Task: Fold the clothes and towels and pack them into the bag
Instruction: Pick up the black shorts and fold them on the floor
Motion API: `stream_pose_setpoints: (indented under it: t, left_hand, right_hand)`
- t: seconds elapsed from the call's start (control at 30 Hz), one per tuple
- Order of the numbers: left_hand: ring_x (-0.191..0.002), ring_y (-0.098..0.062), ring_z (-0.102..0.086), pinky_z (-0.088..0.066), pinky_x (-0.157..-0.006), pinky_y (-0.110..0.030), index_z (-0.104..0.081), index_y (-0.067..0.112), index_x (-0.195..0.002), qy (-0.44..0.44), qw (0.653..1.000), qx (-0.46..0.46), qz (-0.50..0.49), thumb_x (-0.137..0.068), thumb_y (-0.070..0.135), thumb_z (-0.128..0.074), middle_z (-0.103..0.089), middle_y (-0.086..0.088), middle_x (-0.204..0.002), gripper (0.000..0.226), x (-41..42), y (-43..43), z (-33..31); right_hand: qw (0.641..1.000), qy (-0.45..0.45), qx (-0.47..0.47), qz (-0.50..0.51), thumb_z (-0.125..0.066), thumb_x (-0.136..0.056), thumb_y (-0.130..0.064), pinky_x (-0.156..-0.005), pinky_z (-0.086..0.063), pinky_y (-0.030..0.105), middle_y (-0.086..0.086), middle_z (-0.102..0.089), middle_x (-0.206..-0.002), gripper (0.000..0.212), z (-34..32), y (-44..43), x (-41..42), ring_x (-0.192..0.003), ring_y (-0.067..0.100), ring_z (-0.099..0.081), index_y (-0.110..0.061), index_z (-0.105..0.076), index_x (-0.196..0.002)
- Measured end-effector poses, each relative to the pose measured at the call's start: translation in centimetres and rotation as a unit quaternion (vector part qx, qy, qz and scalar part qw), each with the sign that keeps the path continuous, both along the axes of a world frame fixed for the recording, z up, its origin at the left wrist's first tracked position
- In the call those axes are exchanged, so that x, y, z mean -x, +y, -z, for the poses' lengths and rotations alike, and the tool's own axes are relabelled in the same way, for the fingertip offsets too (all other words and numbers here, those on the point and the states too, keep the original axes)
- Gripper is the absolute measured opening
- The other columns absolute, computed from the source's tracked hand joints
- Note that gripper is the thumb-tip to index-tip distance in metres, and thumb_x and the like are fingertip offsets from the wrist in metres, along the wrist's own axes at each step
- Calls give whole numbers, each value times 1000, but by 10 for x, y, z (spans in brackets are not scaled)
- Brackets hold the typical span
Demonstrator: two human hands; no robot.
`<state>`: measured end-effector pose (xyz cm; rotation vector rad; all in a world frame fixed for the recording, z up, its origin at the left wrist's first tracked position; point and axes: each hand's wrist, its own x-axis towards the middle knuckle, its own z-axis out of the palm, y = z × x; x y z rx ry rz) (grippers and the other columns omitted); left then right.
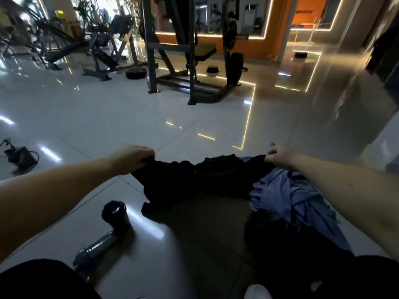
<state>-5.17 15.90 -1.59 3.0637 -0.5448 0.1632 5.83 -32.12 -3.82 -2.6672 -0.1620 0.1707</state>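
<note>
A black garment (194, 180) is stretched between my two hands just above the tiled floor, its lower part drooping onto the tiles. My left hand (133, 156) pinches its left top corner. My right hand (280, 155) pinches its right top corner. A crumpled blue-purple cloth (287, 197) lies on the floor under my right forearm, partly beneath the black garment. Another dark heap (280, 238) lies nearer to me on the right; what it is I cannot tell.
A dark cup (114, 213) and a grey bottle lying on its side (97, 248) sit on the floor near my left knee. A small black pouch with a cord (20, 157) lies at far left. Gym racks and benches (185, 61) stand beyond.
</note>
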Motion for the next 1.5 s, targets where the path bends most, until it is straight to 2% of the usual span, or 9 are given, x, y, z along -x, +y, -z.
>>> stream_pose_setpoints:
  t: [0.2,0.43,0.57,0.77,0.93,1.13,1.27,1.4,1.5]
  left_hand:
    - [-109,-16,-61,-42,-88,-24,-62,28,-122,218,968,-82,90,-95,36,-61,-65,8,-119,28,18,-11,86]
    - [-97,-20,-60,-46,-87,-33,-60,25,-114,391,883,-136,223,-95,39,-57,-66,3,-108,23,50,-33,185]
    - [-111,-30,-50,-39,-91,-38,-65,7,-108,401,863,-130,278,-93,24,-61,-61,-11,-115,23,46,-43,222]
    - [-119,-36,-50,-44,-98,-45,-61,9,-125,473,815,-174,286,-95,26,-61,-57,-13,-127,34,35,-56,289]
    - [-119,-33,-55,-45,-101,-44,-55,20,-132,503,831,-132,196,-99,23,-53,-58,-8,-130,33,15,-50,326]
    - [-121,-29,-54,-46,-102,-43,-55,20,-132,511,830,-172,143,-100,26,-46,-56,-6,-131,34,-15,-25,337]
    - [-115,-29,-56,-48,-98,-41,-59,18,-125,518,830,-165,125,-97,27,-50,-57,-7,-126,30,-34,-22,340]
    - [-110,-28,-57,-50,-92,-38,-60,20,-119,518,834,-162,96,-92,27,-53,-57,-4,-122,29,-53,-23,337]
    - [-109,-29,-57,-51,-90,-40,-61,17,-120,528,816,-215,102,-91,29,-53,-56,-7,-120,31,-60,-25,337]
  right_hand:
    - [966,155,98,-180,-64,-81,-14,-55,-26,33,1,-34,-54,32,62,5,22,-51,15,-27,-13,-42,-58]
    - [871,296,175,-351,-59,-85,-21,-57,-33,34,-3,-39,-55,33,140,42,65,-48,11,-33,-23,-41,-56]
    - [833,321,203,-402,-59,-88,-25,-57,-37,36,-3,-43,-58,33,180,65,77,-50,10,-37,-25,-44,-59]
    - [807,351,219,-421,-60,-91,-32,-57,-37,33,-2,-47,-64,33,248,81,77,-58,17,-44,-20,-47,-63]
    - [813,368,182,-413,-57,-96,-39,-72,-43,31,-1,-59,-88,19,294,84,63,-80,20,-55,-22,-59,-89]
    - [822,409,201,-341,-63,-88,-42,-86,-53,35,0,-67,-114,34,310,65,34,-99,22,-63,-21,-67,-115]
    - [786,445,245,-352,-71,-85,-40,-74,-49,32,-3,-62,-99,36,307,77,5,-87,20,-58,-15,-68,-111]
    - [739,508,282,-341,-78,-84,-26,-68,-47,32,-2,-59,-88,21,308,88,-24,-80,22,-55,-18,-60,-77]
    - [713,530,311,-337,-79,-83,-24,-70,-50,32,0,-62,-100,20,308,86,-36,-88,21,-57,-17,-62,-92]
